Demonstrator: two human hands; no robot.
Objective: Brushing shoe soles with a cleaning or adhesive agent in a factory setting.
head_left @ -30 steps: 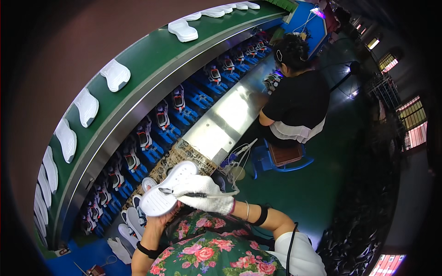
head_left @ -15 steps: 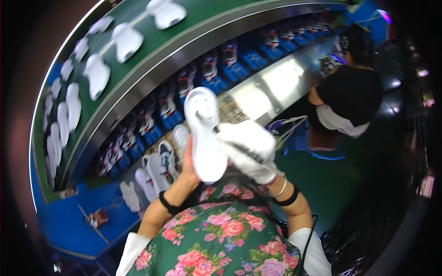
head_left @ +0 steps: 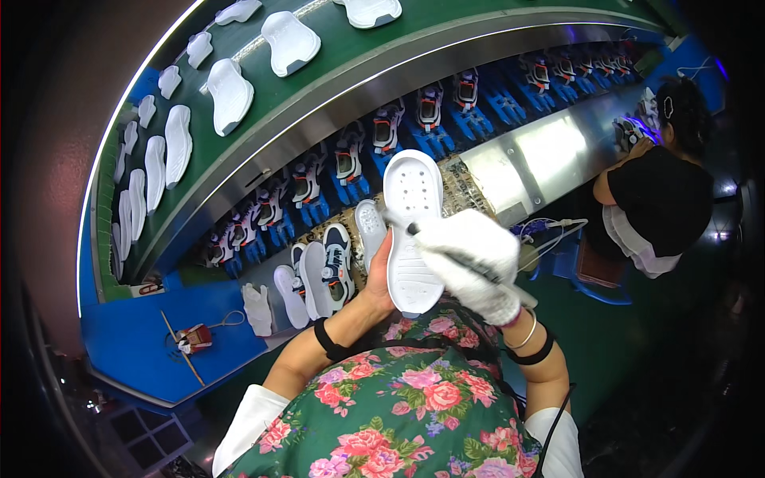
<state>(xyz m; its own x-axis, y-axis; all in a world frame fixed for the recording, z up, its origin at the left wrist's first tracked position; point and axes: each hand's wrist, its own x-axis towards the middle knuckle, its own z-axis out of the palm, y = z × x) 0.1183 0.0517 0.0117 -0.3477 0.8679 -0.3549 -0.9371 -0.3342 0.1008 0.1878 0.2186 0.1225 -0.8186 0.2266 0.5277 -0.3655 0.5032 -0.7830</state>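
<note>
White sole point(head_left: 403, 243) is held in the air before the flowered apron point(head_left: 414, 390), its inner face turned up and its holed end pointing away from the person. At far left, pale soles point(head_left: 231, 95) lie along the green belt point(head_left: 339, 49), spaced perhaps so that each can be lifted singly. Below, near the right edge of the blue tabletop point(head_left: 119, 334), sits a small reddish item point(head_left: 195, 339) beside a slanting stick point(head_left: 182, 348). Just past that edge lies a white glove point(head_left: 257, 309); then come two loose soles point(head_left: 316, 279) and dark-and-white shoes point(head_left: 340, 256), ranged side by side, probably for easy reach. The bare left hand point(head_left: 379, 280) grips the held sole by its left edge, seemingly so the inner face lies open to the other hand. The gloved right hand point(head_left: 472, 259) closes around a slim tool point(head_left: 412, 229), its tip over the sole's middle; blur hides its kind, and whether it touches. At far right, a co-worker point(head_left: 657, 187) sits by the right end of the metal plate point(head_left: 550, 159).
</note>
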